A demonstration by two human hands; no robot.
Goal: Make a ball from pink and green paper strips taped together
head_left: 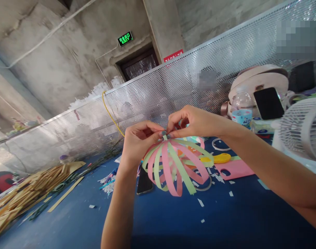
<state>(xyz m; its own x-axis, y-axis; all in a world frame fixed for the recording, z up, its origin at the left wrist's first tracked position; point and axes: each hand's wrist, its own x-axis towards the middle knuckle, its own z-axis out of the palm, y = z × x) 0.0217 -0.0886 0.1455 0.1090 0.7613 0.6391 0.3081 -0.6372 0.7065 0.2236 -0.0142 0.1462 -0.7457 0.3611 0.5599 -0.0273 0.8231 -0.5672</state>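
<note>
Forearms nearest the lens, rising from the bottom edge to meet over a paper ball point(174, 166). Ball held up above the blue table point(225, 221), not resting on it. Left hand point(138, 140) and right hand point(192, 122) both pinched shut on the top of the ball, fingertips touching where the strip ends gather. Step judged: fastening or evening out the top joint of the strips. Next move would call for a steady pinch by one hand while the other sets the ends (loose strips likely to spring apart). Ball made of curved pink and light green strips, open gaps between them, bottom loops hanging free. Behind it a dark phone point(144, 181), a yellow cutter point(217, 158), pink paper point(234, 168), white scraps. Farther right a bottle point(241, 109) and a white fan point(303, 128); wood strips point(25, 193) far left.
</note>
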